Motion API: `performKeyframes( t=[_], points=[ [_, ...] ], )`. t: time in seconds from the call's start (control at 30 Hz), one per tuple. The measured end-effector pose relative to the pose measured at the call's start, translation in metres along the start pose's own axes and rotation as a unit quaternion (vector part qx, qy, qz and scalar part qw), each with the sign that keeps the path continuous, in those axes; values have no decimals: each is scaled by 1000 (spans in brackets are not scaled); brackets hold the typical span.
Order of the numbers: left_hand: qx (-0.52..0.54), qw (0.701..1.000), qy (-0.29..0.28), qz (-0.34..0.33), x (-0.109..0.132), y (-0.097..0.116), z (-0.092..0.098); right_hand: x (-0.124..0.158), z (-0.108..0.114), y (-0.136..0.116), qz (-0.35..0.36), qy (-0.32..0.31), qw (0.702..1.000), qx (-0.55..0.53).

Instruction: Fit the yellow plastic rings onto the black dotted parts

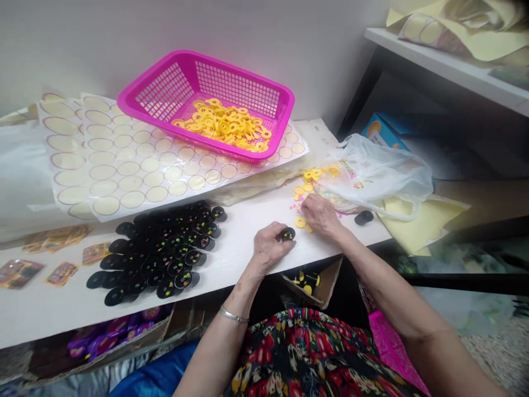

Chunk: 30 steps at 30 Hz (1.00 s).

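My left hand (268,243) is wrapped round a small black cup (289,234) whose open end faces up and shows bits of colour inside. To its right, my right hand (321,214) has its fingers pressed together at the tabletop, among tiny pink beads (294,207); whatever they pinch is hidden. Yellow rings (300,222) lie beside that hand, and more yellow pieces (313,175) lie behind it. Left of my hands, many black cups (165,251) are packed in rows on their sides, several with coloured bits showing. A single black cup (364,218) sits at the right.
A pink basket (142,110) of yellow ring pieces rests on sheets of round stickers (128,168) at the back. Small printed cards (61,273) lie at left. A clear plastic bag (384,171) and shelf (450,69) are at right. Below the edge is an open carton (330,284).
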<state>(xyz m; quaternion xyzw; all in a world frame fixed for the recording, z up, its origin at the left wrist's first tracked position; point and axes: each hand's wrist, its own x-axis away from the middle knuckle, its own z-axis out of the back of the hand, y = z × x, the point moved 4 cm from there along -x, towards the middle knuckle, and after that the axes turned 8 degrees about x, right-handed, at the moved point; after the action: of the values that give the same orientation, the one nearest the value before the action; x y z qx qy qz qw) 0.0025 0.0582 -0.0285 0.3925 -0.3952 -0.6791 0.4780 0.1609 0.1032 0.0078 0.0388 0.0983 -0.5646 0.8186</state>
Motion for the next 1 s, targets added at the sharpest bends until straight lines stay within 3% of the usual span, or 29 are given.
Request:
performKeyframes(
  t=[0.17, 0.37, 0.6, 0.7, 0.83, 1.0],
  points=[
    [8, 1000, 2, -7, 1, -1, 0, 50, 9, -10, 6, 57, 997, 50],
    [6, 1000, 1, -10, 0, -1, -1, 91, 0, -26, -17, 46, 998, 29],
    [10, 1000, -6, -15, 0, -2, -2, 87, -9, -17, -79, 42, 994, -60],
    [11, 1000, -5, -19, 1, -1, -4, 81, -1, -21, -82, 84, 983, -141],
    [5, 1000, -2, -27, 1, 0, -4, 65, 15, -37, -36, 124, 964, -233],
    [-11, 999, -7, -40, 2, 1, -4, 49, 19, -52, 16, 110, 974, -195]
  ],
)
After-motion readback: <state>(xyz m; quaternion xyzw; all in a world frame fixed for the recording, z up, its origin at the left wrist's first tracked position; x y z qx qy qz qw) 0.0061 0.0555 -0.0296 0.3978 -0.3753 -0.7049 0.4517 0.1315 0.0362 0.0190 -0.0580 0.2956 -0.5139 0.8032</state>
